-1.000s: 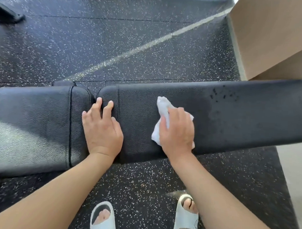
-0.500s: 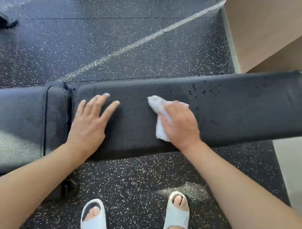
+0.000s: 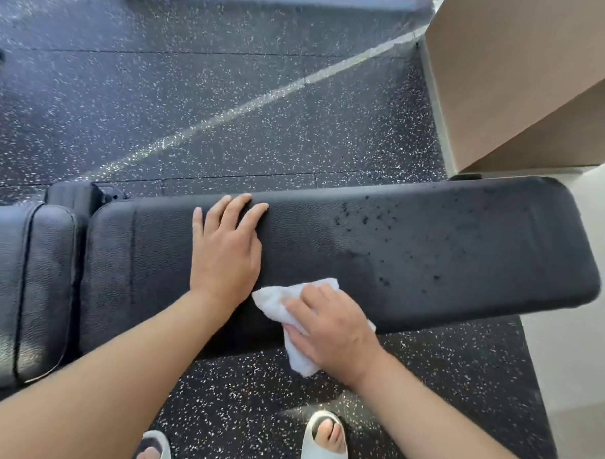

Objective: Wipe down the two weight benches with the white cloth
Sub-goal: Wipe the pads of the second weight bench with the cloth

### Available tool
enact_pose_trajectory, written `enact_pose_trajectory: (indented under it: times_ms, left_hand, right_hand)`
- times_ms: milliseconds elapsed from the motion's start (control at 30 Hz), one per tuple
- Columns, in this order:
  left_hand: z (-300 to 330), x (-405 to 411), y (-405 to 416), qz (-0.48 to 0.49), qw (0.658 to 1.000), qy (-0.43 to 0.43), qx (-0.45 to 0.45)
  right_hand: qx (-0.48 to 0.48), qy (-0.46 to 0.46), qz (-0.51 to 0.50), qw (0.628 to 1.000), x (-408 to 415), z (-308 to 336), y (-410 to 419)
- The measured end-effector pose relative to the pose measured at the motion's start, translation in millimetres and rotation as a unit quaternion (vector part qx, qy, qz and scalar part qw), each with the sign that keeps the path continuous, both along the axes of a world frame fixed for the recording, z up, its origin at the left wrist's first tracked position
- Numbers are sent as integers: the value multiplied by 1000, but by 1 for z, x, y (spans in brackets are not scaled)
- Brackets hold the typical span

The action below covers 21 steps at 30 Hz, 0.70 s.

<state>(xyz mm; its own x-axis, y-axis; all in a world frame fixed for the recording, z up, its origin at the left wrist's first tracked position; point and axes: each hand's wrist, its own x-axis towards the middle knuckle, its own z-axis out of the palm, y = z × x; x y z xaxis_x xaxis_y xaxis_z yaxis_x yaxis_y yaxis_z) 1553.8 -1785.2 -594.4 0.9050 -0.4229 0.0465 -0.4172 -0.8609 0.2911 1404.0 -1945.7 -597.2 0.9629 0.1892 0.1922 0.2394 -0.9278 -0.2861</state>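
Tabletop (image 3: 465,235) pad: dark droplets (image 3: 363,219) remain on right half, unwiped. Hands: left hand (image 3: 226,250) flat, fingers straight, bracing the pad; right hand (image 3: 328,329) pressing white cloth (image 3: 274,300) at near edge. Risks: cloth overhangs edge, may slip off; strokes may miss droplets.

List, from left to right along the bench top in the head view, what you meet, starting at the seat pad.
seat pad → gap between the pads → left hand pressed flat on the long back pad → white cloth under the right hand → dark droplets
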Motion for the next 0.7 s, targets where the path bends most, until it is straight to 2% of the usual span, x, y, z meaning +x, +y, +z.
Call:
enact_pose_trajectory:
  times_ms: [67, 167, 400, 533, 700]
  left_hand:
    - [-7, -7, -1, 16, 1000, -20, -3]
    - [-10, -6, -4, 23, 999, -32, -17]
    - [-6, -4, -8, 29, 999, -42, -9]
    - [-8, -5, -7, 30, 998, -48, -1]
    - [-5, -7, -8, 32, 999, -42, -3]
  right_hand:
    - [0, -26, -4, 1000, 28, -2, -28]
    - [12, -30, -85, 996, 86, -3, -49]
    - [17, 38, -281, 959, 184, -5, -39]
    - [36, 26, -270, 962, 160, 1, -28]
    - [43, 3, -221, 974, 52, 2, -15]
